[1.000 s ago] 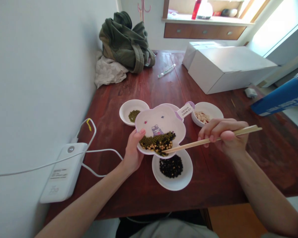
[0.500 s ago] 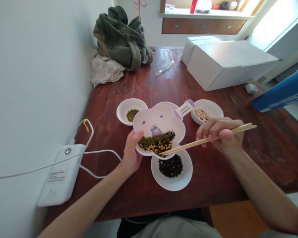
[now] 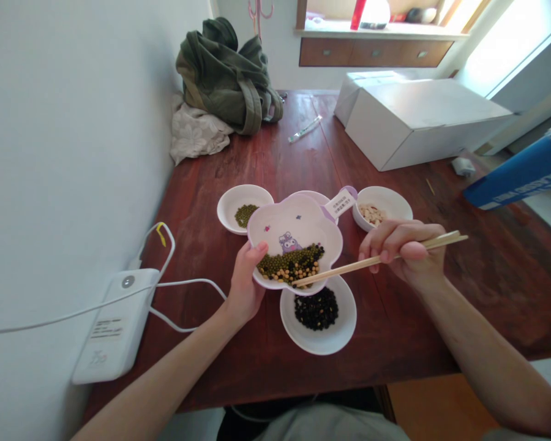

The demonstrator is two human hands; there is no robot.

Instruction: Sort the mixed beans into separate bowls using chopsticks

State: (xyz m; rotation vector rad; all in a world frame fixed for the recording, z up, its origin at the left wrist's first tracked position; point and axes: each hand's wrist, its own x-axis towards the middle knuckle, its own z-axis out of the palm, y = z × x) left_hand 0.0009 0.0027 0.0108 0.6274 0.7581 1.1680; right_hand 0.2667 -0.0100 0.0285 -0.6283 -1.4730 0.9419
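Bowl (image 3: 310, 223): while it tilts toward the lower edge, mid-frame, its white, lobed inside shows a purple cartoon (image 3: 288, 244) above mixed green, tan and black beans (image 3: 291, 263).
Left hand (image 3: 248, 278): thumb over the left rim, gripping the bowl.
Right hand (image 3: 408, 250): right of centre, closed on chopsticks (image 3: 344, 269), their tips close together at the beans.
Green-bean dish (image 3: 229, 201): left of centre.
White box (image 3: 408, 116): upper right.

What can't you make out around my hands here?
All in the head view:
- Contents of the rear bowl: hidden by the patterned bowl.
- Left hand, fingers underneath: hidden by the patterned bowl.
- Whether the chopsticks pinch anything: tips too small.
- Print on the label: too small.
- Blue package: cut off by the right edge.
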